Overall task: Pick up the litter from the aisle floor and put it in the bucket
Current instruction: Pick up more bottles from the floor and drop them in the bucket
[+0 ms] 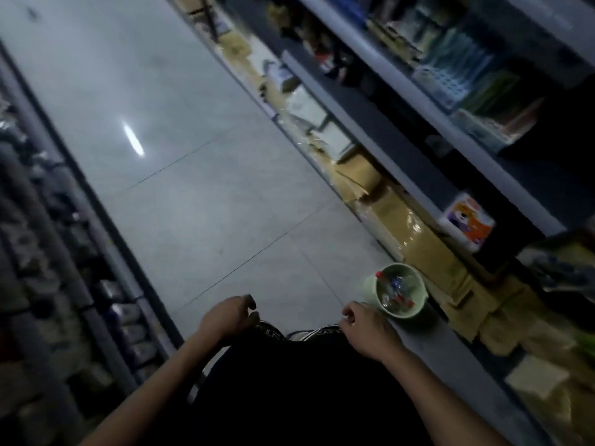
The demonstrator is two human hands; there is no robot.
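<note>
Both grips, left hand (230, 315) and right hand (367, 329), loosely curled, empty; bucket (401, 312) upright, mouth up.

no text or label is sharp enough to read.

Stocked shelves (402, 130) — both sides, cardboard boxes (418, 239) (floor-level)

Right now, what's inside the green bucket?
The green bucket holds a clear plastic bottle with a red cap and crumpled wrappers. Anything beneath them is hidden.
</note>
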